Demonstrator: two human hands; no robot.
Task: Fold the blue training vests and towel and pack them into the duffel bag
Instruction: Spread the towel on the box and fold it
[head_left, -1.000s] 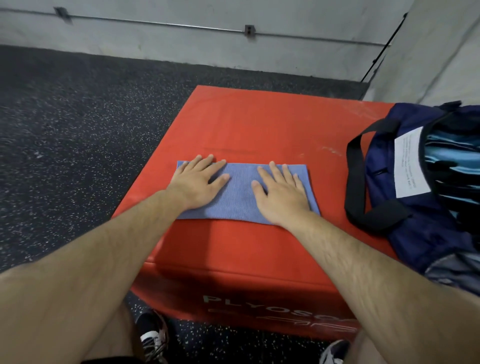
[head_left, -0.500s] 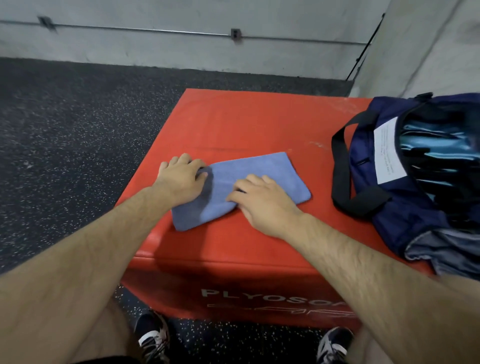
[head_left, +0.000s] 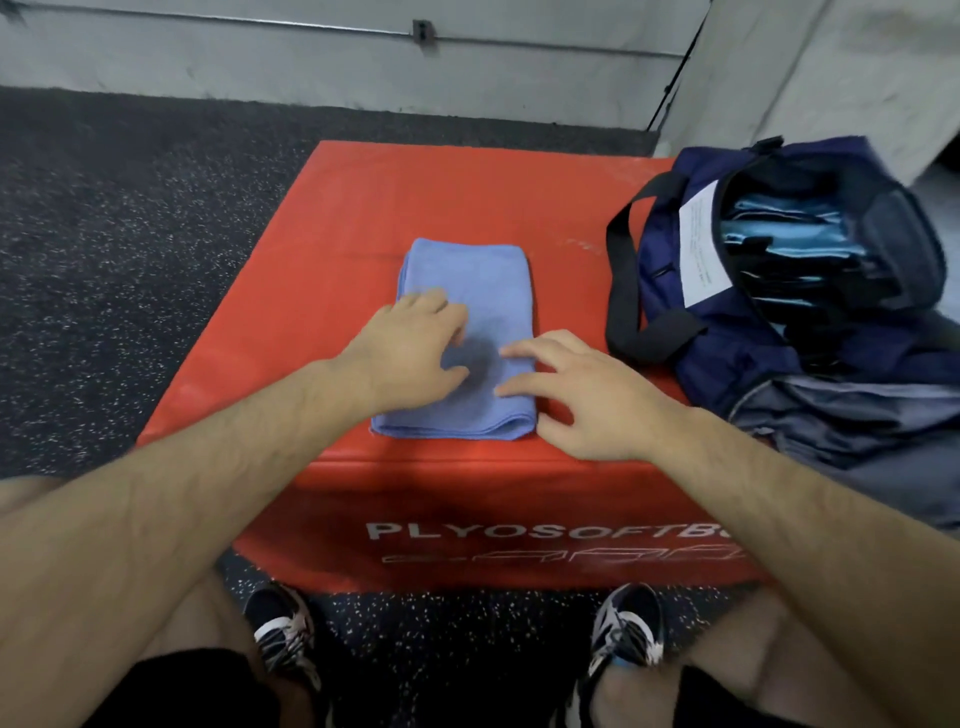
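Towel (head_left: 467, 312) lies folded left of duffel bag (head_left: 662, 244), touched by left hand (head_left: 410, 348) and right hand (head_left: 576, 395), fingers spread, nothing gripped. Fold could be undone if only 1 layer is pinched.

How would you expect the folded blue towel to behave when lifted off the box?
Probably floppy: the towel is soft cloth, stacked layers showing at its near edge, so a one-edge lift would likely unfold it. Lying flat, it should not roll.
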